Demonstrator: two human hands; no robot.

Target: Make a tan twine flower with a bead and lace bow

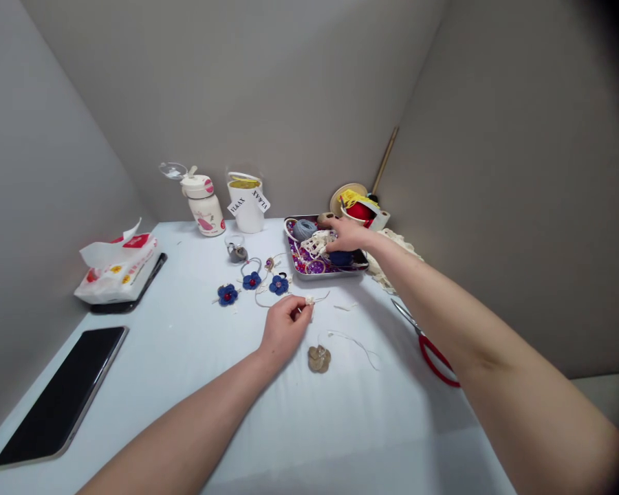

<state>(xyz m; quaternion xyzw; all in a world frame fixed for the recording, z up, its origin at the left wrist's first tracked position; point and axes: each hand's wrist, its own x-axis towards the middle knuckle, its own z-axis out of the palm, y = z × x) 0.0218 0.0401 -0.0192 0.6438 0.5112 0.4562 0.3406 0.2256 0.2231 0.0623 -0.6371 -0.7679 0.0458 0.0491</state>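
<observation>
My left hand [285,325] rests mid-table, its fingers pinched on a small cream piece with a thin cord [309,301] trailing from it. My right hand [346,236] reaches into a metal tray [303,273] of beads, yarn and lace at the back; its fingers curl over the cream lace [316,242], and whether they grip it I cannot tell. A tan fabric flower [319,359] lies just right of my left hand. Blue fabric flowers on hair ties [252,280] lie behind my left hand.
Red-handled scissors [433,350] lie at the right. A dark tablet [62,395] sits front left, a tissue pack [116,269] on a phone behind it. A drinking bottle [203,206], a white cup [247,203] and a ribbon spool [360,206] stand along the back wall.
</observation>
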